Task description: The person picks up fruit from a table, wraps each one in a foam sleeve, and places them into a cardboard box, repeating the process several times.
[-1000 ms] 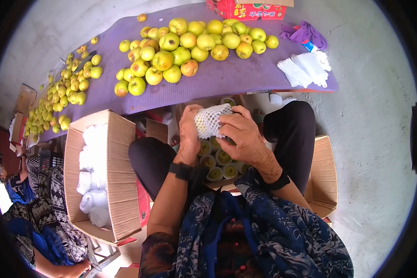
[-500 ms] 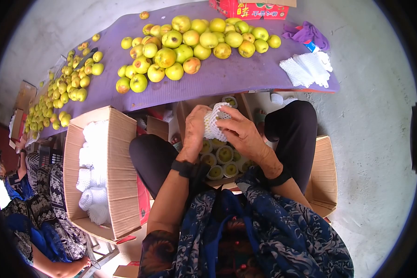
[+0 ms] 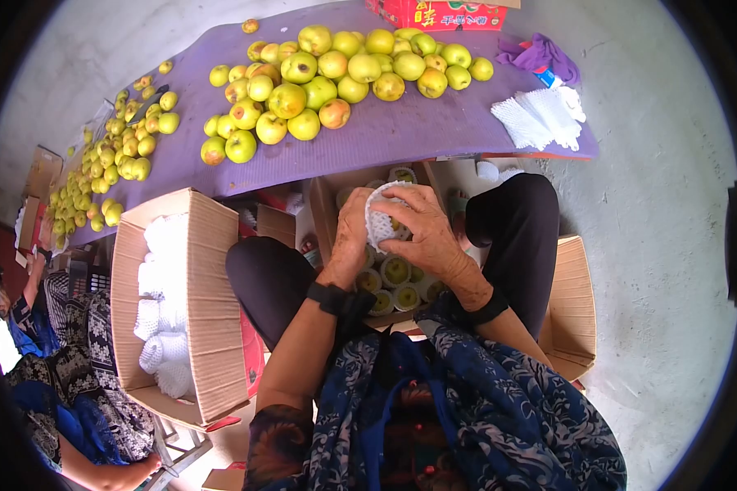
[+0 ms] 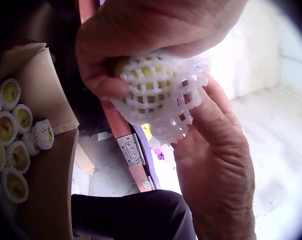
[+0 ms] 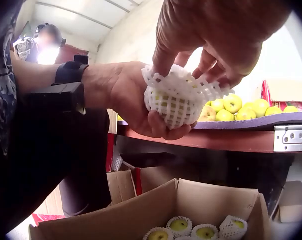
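A green apple in a white foam net is held between both hands above an open box. In the left wrist view the net covers the apple, its loose edge bunched at one side. My left hand grips the apple from the side; in the right wrist view its fingers curl under the netted apple. My right hand pinches the loose edge of the net, with fingers and thumb on it. Below, netted apples lie in the cardboard box.
A purple-covered table bears piled apples, foam nets and a red box. A carton of nets stands left, another carton right. Another person sits at far left.
The net has gone from lying loosely spread between the hands to wrapping round the apple. Both hands have closed in round it, and the right fingers have shifted over its top.
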